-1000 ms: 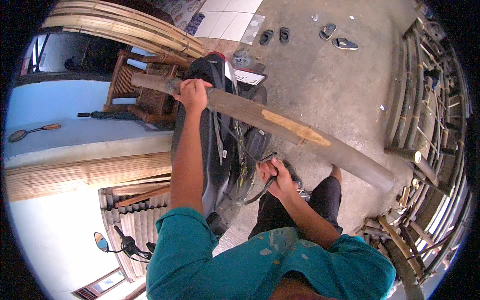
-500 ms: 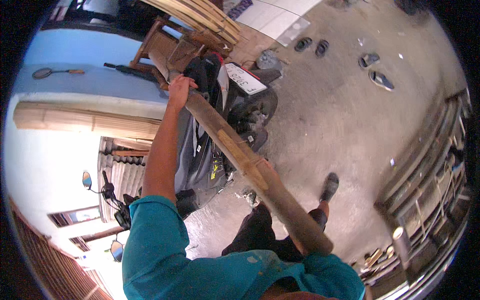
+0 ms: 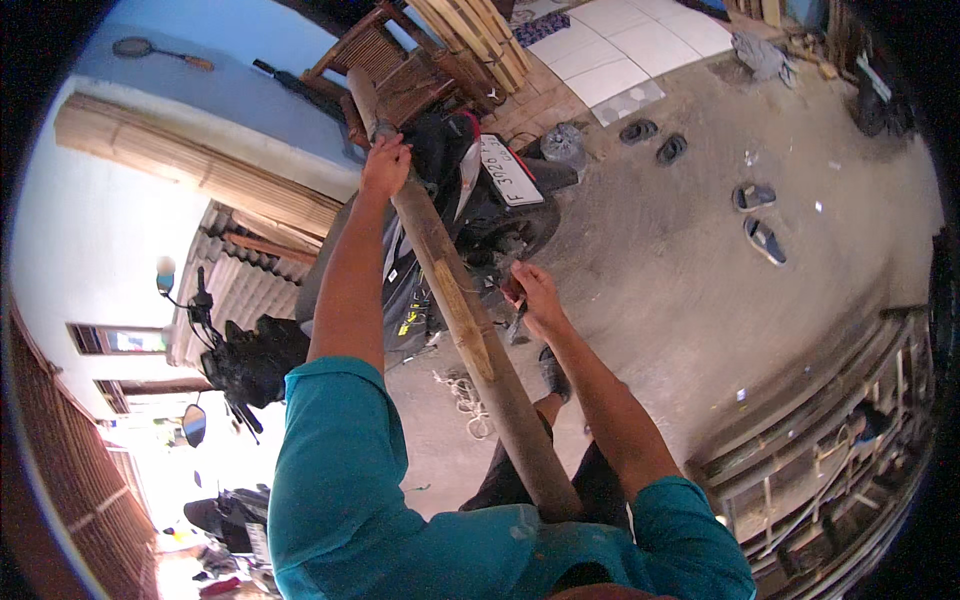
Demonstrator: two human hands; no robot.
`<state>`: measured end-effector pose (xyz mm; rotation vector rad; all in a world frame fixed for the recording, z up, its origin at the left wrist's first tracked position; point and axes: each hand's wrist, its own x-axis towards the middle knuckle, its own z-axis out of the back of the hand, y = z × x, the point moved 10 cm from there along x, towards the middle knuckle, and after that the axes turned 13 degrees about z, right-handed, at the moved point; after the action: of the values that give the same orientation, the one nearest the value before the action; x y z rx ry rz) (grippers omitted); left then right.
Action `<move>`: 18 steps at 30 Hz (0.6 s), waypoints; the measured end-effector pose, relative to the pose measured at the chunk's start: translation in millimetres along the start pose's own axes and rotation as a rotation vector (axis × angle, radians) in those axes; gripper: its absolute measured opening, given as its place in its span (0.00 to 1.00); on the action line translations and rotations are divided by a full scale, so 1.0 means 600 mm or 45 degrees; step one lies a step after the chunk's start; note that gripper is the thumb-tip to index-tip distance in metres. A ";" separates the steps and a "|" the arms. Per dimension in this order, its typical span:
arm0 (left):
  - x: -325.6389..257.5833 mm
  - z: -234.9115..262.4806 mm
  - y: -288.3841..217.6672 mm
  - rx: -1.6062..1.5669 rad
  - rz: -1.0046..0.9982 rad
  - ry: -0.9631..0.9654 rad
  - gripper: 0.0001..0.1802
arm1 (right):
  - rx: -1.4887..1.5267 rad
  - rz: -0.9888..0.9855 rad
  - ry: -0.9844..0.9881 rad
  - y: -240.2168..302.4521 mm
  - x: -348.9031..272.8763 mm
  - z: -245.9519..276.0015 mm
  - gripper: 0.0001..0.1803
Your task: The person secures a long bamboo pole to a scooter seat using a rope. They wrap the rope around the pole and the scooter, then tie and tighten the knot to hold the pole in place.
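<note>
A thick brown bamboo pole (image 3: 510, 420) slants from near my waist up to the far left. A pale strip (image 3: 460, 310) along its middle shows where the outer skin is gone. My left hand (image 3: 386, 165) is wrapped round the pole near its far end, just below a ringed joint. To the right of the pole, apart from it, my right hand (image 3: 538, 300) is closed round a small tool with a reddish-brown handle (image 3: 512, 292). A dark, narrow part points down from that fist; its exact kind is too small to make out.
Beyond the pole stands a parked motorcycle (image 3: 505, 215), close to a bamboo chair (image 3: 370, 60). Long poles (image 3: 790, 400) lie stacked at the right. Sandals (image 3: 762, 240) and a tangle of string (image 3: 465, 400) are on the concrete floor. Another motorcycle (image 3: 255, 360) stands at left.
The pole has turned to a steeper slant in view. My right hand, mostly hidden at the pole before, now shows clearly to its right with the small tool. My left hand keeps its grip.
</note>
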<state>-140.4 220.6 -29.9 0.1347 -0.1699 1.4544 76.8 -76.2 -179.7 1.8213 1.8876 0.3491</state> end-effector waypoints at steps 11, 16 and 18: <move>-0.226 0.039 0.002 -0.794 1.171 -0.114 0.50 | -1.089 0.061 0.650 0.067 0.080 -0.047 0.20; -0.317 0.030 -0.083 -1.152 1.033 0.110 0.53 | -1.455 -0.047 0.779 0.056 0.085 -0.042 0.14; -0.327 0.041 -0.092 -1.251 0.990 0.081 0.52 | -1.439 -0.079 0.775 0.060 0.081 -0.038 0.13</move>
<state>-107.7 18.7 -43.8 -0.8619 -0.9352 1.9656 96.6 -21.9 -150.5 0.9011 1.4856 1.6773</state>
